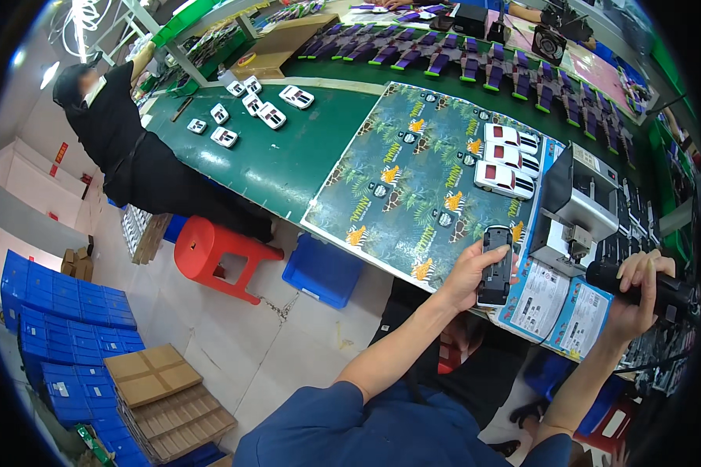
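My left hand [466,274] is closed round a toy car [496,272], its black underside turned up, just over the near edge of the bench. Off to the right, my right hand [635,302] wraps round a thick black cylindrical tool [604,278] that looks like an electric screwdriver. Between the two hands stands a grey metal box-shaped machine [580,198], seemingly a screw feeder. Beyond my left hand, three white toy cars [508,158] with dark stripes sit side by side on a patterned sheet [413,167].
More white toy cars [271,115] stand on the green bench [245,171] at the left. Behind runs a row of purple-and-green parts [467,66]. A person in black [125,140] stands at the far left, near a red stool [210,249] and a blue bin [323,268].
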A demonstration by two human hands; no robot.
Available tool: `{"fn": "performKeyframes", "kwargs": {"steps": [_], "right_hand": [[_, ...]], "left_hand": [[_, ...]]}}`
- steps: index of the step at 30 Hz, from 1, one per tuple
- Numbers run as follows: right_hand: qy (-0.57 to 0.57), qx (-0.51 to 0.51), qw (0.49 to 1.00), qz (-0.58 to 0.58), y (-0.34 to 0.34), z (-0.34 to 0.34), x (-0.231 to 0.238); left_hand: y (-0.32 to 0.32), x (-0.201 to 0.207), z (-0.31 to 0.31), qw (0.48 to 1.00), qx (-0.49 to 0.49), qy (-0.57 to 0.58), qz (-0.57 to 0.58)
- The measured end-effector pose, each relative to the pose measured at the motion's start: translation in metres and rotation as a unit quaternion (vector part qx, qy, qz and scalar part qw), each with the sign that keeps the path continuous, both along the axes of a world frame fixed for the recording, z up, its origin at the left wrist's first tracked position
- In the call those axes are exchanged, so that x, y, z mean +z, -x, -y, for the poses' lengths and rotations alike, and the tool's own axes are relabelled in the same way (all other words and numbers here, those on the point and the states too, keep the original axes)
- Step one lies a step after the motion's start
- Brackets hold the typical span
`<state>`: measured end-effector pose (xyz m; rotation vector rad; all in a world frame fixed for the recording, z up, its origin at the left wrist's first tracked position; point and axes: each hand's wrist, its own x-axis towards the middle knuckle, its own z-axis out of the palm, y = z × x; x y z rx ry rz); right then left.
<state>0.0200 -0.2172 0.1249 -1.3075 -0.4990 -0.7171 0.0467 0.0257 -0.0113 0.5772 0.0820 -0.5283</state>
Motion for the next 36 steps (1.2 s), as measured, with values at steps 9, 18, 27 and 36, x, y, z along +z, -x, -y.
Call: {"fn": "performKeyframes", "kwargs": {"steps": [9, 18, 27, 36], "right_hand": [[0.013, -0.029, 0.999, 0.005, 0.008, 0.006, 0.006], [-0.021, -0.057, 0.998, 0.007, -0.03, -0.018, 0.009], [0.051, -0.129, 0.99, -0.005, -0.035, -0.018, -0.003], [0.159, -0.16, 0.974, -0.013, -0.047, -0.031, 0.003]], "left_hand": [[0.0, -0.006, 0.008, 0.999, -0.037, -0.021, 0.019], [0.004, 0.007, 0.012, 0.989, -0.01, -0.12, 0.081], [0.009, 0.009, 0.02, 0.984, -0.011, -0.156, 0.085], [0.006, 0.011, 0.018, 0.983, -0.011, -0.161, 0.087]]}}
